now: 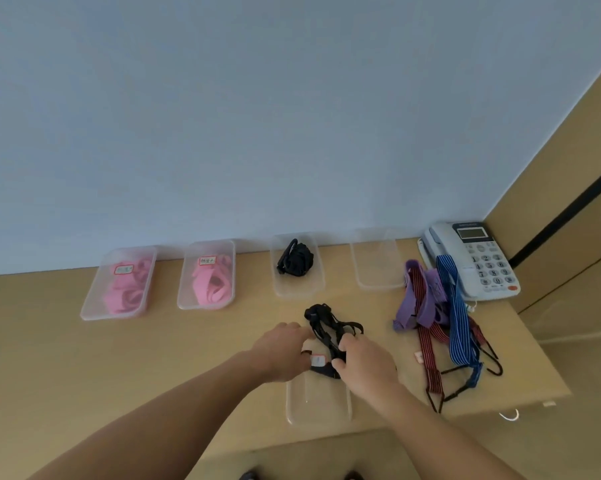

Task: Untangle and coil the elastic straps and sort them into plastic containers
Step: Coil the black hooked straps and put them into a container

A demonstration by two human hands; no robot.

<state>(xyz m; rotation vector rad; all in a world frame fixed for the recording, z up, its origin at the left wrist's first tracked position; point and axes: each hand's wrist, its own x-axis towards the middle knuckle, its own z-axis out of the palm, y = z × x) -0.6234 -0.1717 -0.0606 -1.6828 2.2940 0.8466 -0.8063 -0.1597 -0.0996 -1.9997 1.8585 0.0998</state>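
The black strap (330, 332) sits bunched over the near clear container (318, 407), left hand (283, 351) and right hand (364, 363) both gripping it, seemingly gathering loops so it drops in coiled. Behind, another black coil (296, 260) fills a tray (279, 289); the coloured tangle (437, 317) lies to the right.

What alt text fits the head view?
The left hand and right hand hold a tangled black strap over a clear container on the table. By the wall, two containers hold pink straps, one a bundled black strap, and a fourth container is empty. A mixed-colour strap pile lies beside a phone.
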